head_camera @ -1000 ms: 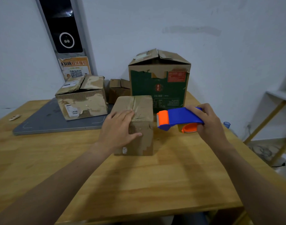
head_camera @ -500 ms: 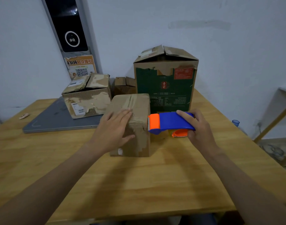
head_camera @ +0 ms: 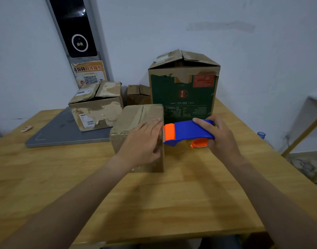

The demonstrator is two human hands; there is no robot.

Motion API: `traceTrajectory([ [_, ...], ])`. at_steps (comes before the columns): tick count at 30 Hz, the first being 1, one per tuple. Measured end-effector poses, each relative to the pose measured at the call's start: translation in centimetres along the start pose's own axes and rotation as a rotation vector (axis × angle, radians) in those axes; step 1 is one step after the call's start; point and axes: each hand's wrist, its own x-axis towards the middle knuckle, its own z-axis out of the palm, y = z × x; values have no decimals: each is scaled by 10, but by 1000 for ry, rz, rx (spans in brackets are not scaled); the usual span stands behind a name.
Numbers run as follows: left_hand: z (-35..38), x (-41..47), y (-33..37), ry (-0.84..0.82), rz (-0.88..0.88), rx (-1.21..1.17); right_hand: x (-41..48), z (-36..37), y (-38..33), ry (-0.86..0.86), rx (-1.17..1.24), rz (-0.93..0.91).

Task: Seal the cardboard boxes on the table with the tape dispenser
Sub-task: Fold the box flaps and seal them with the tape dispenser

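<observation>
On the wooden table (head_camera: 172,203), a torn cardboard box (head_camera: 98,108) sits on a grey pad (head_camera: 51,135) at the left, with a small box (head_camera: 138,95) behind it. Nearer, the left hand (head_camera: 143,142) lies flat with straight fingers on the closed brown box (head_camera: 134,115). The blue-and-orange tape dispenser (head_camera: 188,131), its orange end at that box's upper right edge, is grasped by the curled fingers of the right hand (head_camera: 220,139) in front of the tall green box (head_camera: 182,87).

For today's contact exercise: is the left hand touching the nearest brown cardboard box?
Touching. The head view shows the left hand laid over the nearest brown cardboard box, no gap visible.
</observation>
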Motion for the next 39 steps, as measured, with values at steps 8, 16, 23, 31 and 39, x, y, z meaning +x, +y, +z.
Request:
traceTrajectory([
  [8, -2, -1, 4, 2, -27, -10, 8, -27, 7, -6, -75, -34],
  [16, -4, -2, 3, -24, -45, -12, -2, -47, 14, -17, -147, -48],
  [23, -6, -1, 5, -5, -46, -23, 11, -53, -4, -133, -163, 91],
  [31, -7, -1, 4, -27, -33, -15, 49, -66, -42, -413, -368, 170],
  [39, -7, 0, 6, -8, -31, 1, 15, -56, 7, -661, -182, 699],
])
